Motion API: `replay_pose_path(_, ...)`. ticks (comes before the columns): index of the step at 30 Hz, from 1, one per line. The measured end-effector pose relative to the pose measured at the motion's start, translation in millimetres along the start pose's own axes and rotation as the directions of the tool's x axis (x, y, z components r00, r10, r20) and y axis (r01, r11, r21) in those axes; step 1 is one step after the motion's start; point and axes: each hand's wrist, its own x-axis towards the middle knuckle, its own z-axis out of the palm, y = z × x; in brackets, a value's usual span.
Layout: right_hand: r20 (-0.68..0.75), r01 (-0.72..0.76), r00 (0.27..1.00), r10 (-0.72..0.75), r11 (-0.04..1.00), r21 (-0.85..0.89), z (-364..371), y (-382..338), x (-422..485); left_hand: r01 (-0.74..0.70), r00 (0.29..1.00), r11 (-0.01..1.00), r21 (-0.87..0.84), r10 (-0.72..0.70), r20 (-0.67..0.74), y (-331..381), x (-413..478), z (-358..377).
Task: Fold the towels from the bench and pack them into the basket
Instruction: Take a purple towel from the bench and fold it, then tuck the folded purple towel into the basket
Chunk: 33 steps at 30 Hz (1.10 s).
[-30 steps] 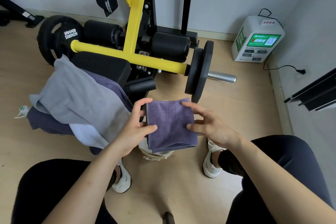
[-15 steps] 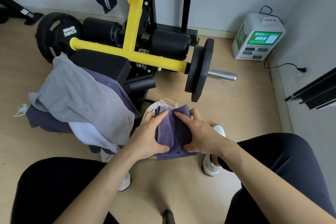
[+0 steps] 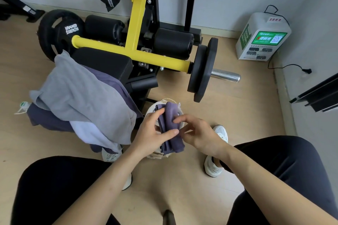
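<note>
A purple towel [image 3: 170, 124], folded into a narrow strip, is gripped by my left hand [image 3: 151, 133] just above the small pale basket [image 3: 151, 107] on the floor. My right hand [image 3: 199, 133] hovers beside the towel's right edge with fingers spread and loose, fingertips at or near the cloth. Most of the basket is hidden under the towel and hands. More towels lie heaped on the black bench [image 3: 108, 64]: a grey towel [image 3: 80, 93] on top, a dark purple towel [image 3: 47, 120] and a white towel [image 3: 91, 133] beneath it.
A yellow-framed weight machine [image 3: 135, 29] stands behind the bench, with a black weight plate [image 3: 203, 71] and steel bar end [image 3: 226, 76] just beyond the basket. A white charging box [image 3: 263, 36] sits by the right wall. My knees and white shoes [image 3: 217, 151] flank the basket.
The towel went from a flat square held by both hands to a narrow folded strip. It moved down over the basket, and my right hand has loosened off it.
</note>
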Motion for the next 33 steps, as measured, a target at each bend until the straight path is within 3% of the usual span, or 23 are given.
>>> replay_pose_path(2, 0.006, 0.006, 1.0, -0.006, 1.0, 0.006, 3, 3, 2, 0.043, 0.999, 0.998, -0.037, -0.044, -0.007, -7, 2, 0)
replay_pose_path(6, 0.001, -0.057, 0.998, 0.057, 0.998, -0.021, 7, 19, 7, 0.165, 0.984, 0.934, -0.317, -0.179, -0.017, -15, 3, 7)
replay_pose_path(10, 0.194, -0.282, 0.953, 0.232, 0.913, 0.295, 12, 27, 9, 0.231, 0.962, 0.866, -0.444, -0.272, -0.029, -33, -2, 17)
replay_pose_path(12, 0.193, -0.315, 0.944, 0.268, 0.905, 0.285, 16, 33, 11, 0.237, 0.954, 0.853, -0.464, -0.294, -0.052, -40, -6, 23)
replay_pose_path(17, 0.184, -0.331, 0.935, 0.302, 0.931, 0.154, 24, 53, 23, 0.26, 0.954, 0.885, -0.388, -0.297, -0.039, -56, -8, 42)
replay_pose_path(22, 0.259, -0.323, 0.912, 0.318, 0.946, -0.022, 19, 75, 57, 0.328, 0.931, 0.824, -0.461, -0.364, 0.012, -74, 16, 46)
replay_pose_path(26, 0.18, -0.395, 0.9, 0.397, 0.917, -0.051, 20, 98, 100, 0.365, 0.859, 0.778, -0.511, -0.493, -0.136, -106, 53, 65)
replay_pose_path(29, 0.028, -0.335, 0.93, 0.366, 0.877, -0.345, 14, 126, 127, 0.407, 0.783, 0.718, -0.565, -0.593, -0.189, -138, 77, 84)
replay_pose_path(33, 0.06, -0.385, 0.891, 0.451, 0.818, -0.427, 11, 173, 148, 0.435, 0.721, 0.714, -0.548, -0.641, -0.263, -170, 101, 108)
